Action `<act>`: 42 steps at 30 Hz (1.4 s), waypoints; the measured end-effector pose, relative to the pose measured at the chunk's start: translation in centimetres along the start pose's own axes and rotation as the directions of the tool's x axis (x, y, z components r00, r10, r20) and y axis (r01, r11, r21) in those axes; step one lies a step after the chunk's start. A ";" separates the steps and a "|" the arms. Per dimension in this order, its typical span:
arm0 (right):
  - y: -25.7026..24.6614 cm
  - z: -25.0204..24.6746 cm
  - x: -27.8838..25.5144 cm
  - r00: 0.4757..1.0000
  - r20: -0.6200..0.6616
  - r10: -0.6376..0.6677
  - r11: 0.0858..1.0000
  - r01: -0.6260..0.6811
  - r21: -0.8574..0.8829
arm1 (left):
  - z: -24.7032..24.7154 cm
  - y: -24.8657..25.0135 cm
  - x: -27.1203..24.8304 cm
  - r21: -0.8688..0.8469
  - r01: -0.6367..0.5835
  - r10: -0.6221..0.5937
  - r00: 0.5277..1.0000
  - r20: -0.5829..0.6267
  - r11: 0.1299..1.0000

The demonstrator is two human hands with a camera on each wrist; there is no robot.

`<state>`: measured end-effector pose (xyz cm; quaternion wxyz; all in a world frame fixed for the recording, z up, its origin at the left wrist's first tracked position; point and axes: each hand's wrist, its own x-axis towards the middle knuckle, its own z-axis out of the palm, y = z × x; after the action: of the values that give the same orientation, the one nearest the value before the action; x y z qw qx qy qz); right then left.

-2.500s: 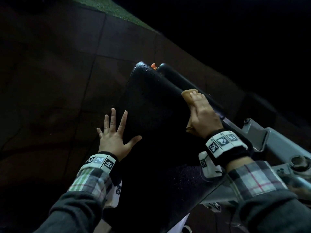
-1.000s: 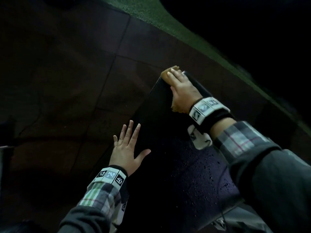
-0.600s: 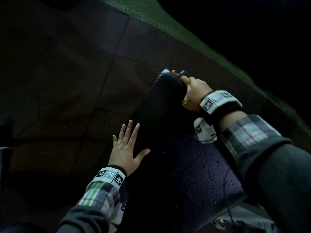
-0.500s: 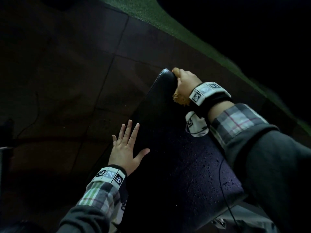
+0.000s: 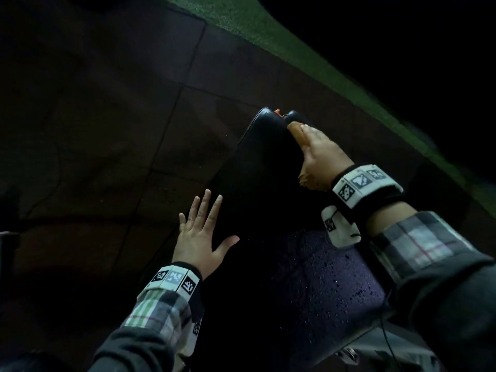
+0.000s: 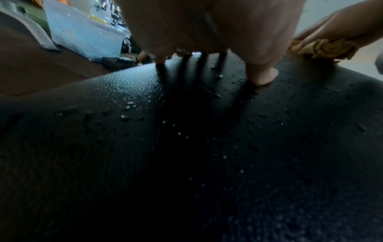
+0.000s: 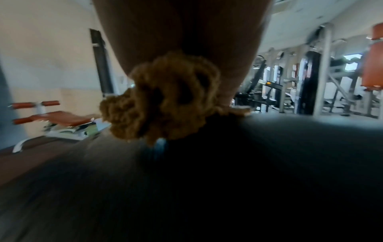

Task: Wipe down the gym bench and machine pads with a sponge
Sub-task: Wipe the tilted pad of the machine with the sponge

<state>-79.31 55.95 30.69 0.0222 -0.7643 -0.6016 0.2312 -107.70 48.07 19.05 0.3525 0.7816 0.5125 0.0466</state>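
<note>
Dim floor (image 5: 107,130); left hand (image 5: 200,237) flat on pad (image 5: 268,210); right hand (image 5: 320,154) grips half-hidden sponge (image 5: 295,128).

Behind the left hand (image 5: 200,237) a black wrist strap (image 5: 175,277) carries a row of white square tags printed with black-and-grey block patterns. Behind that strap a plaid shirt cuff (image 5: 158,310) in grey, white and pale green shows, and a dark grey outer sleeve (image 5: 126,350) covers it. Behind the right hand (image 5: 320,154) sits a like black strap with patterned white tags (image 5: 361,185). Under that wrist hangs a white rounded housing (image 5: 338,226), probably a camera, with a thin black cable. A grey plaid cuff with fine red lines (image 5: 418,242) follows, then a dark grey sleeve (image 5: 453,307).
</note>
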 end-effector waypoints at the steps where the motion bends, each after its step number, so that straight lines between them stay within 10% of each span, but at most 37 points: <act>1: -0.4 -0.5 0.4 1.000 0.000 0.002 1.000 -0.002 -0.003 | 0.0 0.0 0.0 0.006 0.002 -0.002 1.000 0.001 1.000; 14: -4.2 3.2 0.5 0.947 0.027 -0.320 0.921 0.317 -0.226 | -0.3 0.2 -2.1 -0.079 0.186 -0.191 0.980 -0.061 0.979; 25: -4.2 2.9 1.0 0.989 0.022 -0.145 0.967 0.146 -0.210 | 0.7 -1.7 -3.6 -0.117 0.215 -0.216 0.976 0.001 0.970; 32: -8.8 6.1 -1.7 0.909 0.235 -0.344 0.810 0.414 -0.416 | 0.7 -1.7 -3.4 -0.099 0.218 -0.217 0.976 0.014 0.971; 38: -2.6 5.5 -5.7 0.872 0.243 -0.425 0.775 0.490 -0.399 | 0.8 -1.9 -3.5 -0.107 0.202 -0.202 0.979 0.006 0.974; 42: -0.5 3.5 -4.5 0.939 0.173 -0.297 0.853 0.343 -0.394 | 0.8 -1.7 -3.5 -0.100 0.202 -0.202 0.979 0.010 0.974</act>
<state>-81.89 51.08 29.16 -0.1356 -0.6269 -0.7561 0.1303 -110.30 45.12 18.40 0.3945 0.7067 0.5862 0.0364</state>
